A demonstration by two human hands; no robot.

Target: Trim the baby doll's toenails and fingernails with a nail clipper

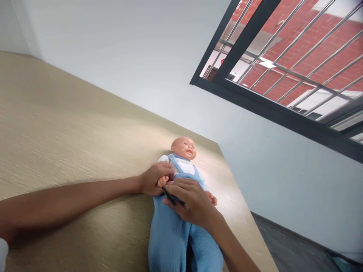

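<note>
A baby doll (170, 230) in fuzzy blue overalls and a white shirt lies on its back on the wooden table (85, 151), head away from me. My left hand (155, 177) is closed around the doll's arm, and the small doll hand (162, 181) sticks out of my grip. Between the fingers of my right hand (190, 198) is a small dark nail clipper (169, 196), its tip right at that doll hand. The doll's other hand (211, 198) rests at its side, past my right hand. My right hand covers part of the doll's belly.
The table's right edge (244, 206) runs close beside the doll, with dark floor (295, 245) below it. A pale wall (127, 56) stands along the far edge. Above is a dark-framed window (272, 102) with metal bars.
</note>
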